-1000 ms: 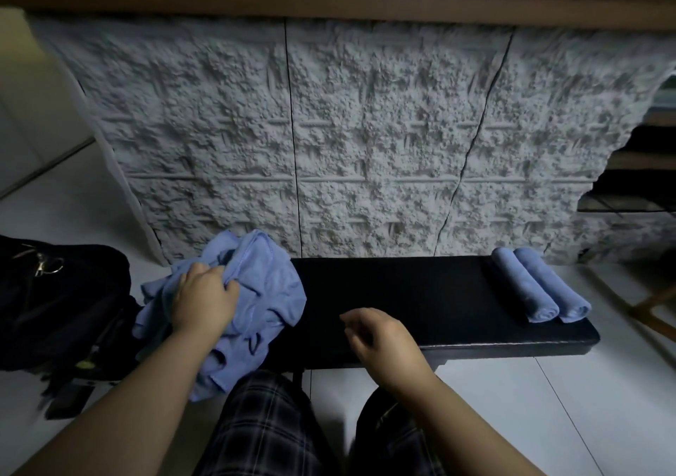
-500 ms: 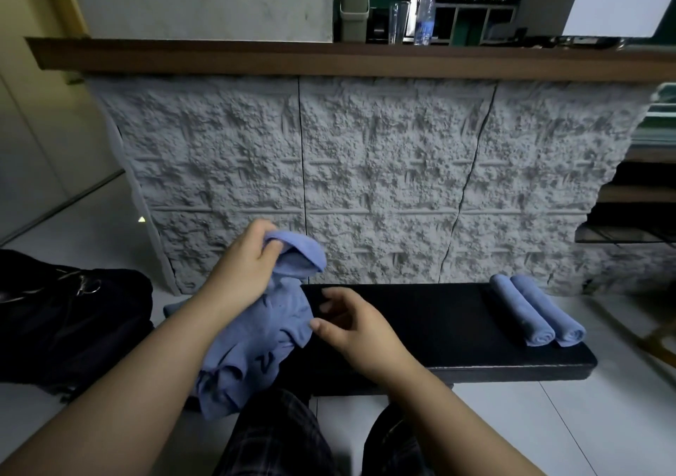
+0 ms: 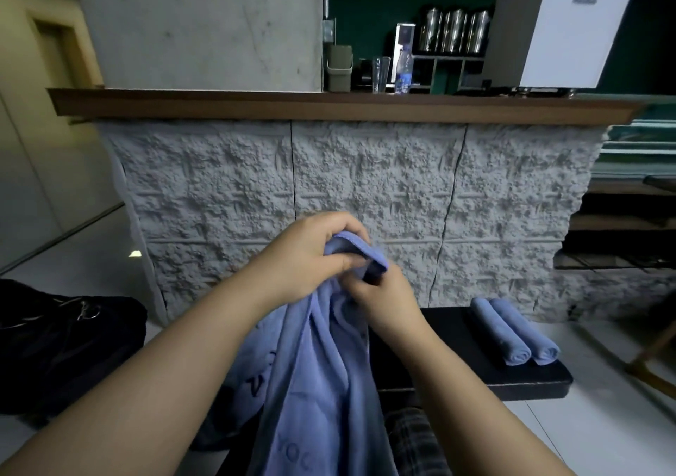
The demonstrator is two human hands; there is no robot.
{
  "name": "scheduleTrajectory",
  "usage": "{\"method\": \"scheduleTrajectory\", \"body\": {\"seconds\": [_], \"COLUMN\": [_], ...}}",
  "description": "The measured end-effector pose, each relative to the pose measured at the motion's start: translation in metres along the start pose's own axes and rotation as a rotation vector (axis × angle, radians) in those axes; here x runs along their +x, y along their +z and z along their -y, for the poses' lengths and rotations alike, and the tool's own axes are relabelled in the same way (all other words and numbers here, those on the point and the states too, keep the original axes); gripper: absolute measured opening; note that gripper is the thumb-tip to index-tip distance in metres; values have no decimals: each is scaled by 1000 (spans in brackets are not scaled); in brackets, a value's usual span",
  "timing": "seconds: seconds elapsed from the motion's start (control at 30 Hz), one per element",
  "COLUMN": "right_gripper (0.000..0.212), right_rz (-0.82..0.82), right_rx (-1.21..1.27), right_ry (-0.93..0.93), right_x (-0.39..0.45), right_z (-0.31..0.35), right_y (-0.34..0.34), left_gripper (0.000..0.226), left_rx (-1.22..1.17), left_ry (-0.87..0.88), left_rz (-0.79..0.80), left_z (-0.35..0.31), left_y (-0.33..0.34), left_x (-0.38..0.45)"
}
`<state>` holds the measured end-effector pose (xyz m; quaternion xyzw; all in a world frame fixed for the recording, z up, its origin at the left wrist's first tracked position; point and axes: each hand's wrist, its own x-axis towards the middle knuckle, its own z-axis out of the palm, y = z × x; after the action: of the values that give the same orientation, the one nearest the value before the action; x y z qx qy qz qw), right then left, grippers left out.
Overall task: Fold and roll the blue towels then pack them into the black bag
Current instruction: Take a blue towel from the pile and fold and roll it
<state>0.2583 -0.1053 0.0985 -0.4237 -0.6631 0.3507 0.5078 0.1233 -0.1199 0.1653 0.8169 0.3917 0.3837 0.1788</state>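
A loose blue towel (image 3: 318, 373) hangs in front of me, raised above the black bench (image 3: 453, 333). My left hand (image 3: 311, 256) grips its top edge, fingers curled over the hem. My right hand (image 3: 387, 300) pinches the same edge just below and to the right. The towel drapes down over my lap and hides the bench's left part. Two rolled blue towels (image 3: 515, 333) lie side by side on the bench's right end. The black bag (image 3: 62, 340) sits on the floor at the left.
A rough grey stone-textured counter front (image 3: 365, 190) with a wooden top (image 3: 329, 105) stands right behind the bench. A wooden chair leg (image 3: 654, 351) shows at the right edge. White floor tiles lie around the bench.
My left hand has lifted the towel higher off the bench. My right hand has come up and taken hold of the towel's edge. The camera has tilted upward.
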Motion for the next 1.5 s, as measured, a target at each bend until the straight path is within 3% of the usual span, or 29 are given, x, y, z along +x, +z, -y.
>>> {"method": "scheduleTrajectory", "body": {"seconds": [0.2,0.33,0.43,0.53,0.6,0.73,0.8,0.87,0.97,1.07,1.23,1.37,1.4,1.5], "right_gripper": [17,25,27,25,30,38,24,21,20,15,16,13,10,16], "right_rz": [-234,-321,-368,-376,-381,-434,-400,-279,-31,112,110,100,105,160], "right_rx": [49,112,227,327,334,258,233,233,183,81,3,7,16,22], "right_ry": [-17,-28,70,132,161,210,275,292,158,41,41,36,22,-10], "right_x": [-5,0,7,10,12,10,6,1,-7,-9,-9,-12,-12,-13], "right_z": [20,27,21,11,-3,-24,-32,-34,-33,-34,-51,-59,-57,-52], "right_y": [-25,-34,-39,-45,-45,-36,-28,-18,-6,-4,-4,-3,-2,2], "left_gripper": [42,34,24,9,13,19,4,26,61,58,11,16,14,44], "left_rx": [245,306,271,354,387,223,87,-22,-102,-110,-45,-87,-122,-187], "left_ry": [-17,-48,-175,-400,-520,-527,-443,-384,-305,-303,-376,-386,-379,-370], "left_rz": [-156,-289,-361,-217,-195,-359,-383,-340,-172,-135,-349,-385,-334,-128], "left_z": [4,18,39,73,92,90,77,64,48,49,70,74,74,75], "left_y": [3,5,6,12,18,37,46,50,54,61,63,56,56,66], "left_x": [-6,-12,-22,-30,-34,-41,-42,-41,-41,-45,-49,-48,-47,-50]}}
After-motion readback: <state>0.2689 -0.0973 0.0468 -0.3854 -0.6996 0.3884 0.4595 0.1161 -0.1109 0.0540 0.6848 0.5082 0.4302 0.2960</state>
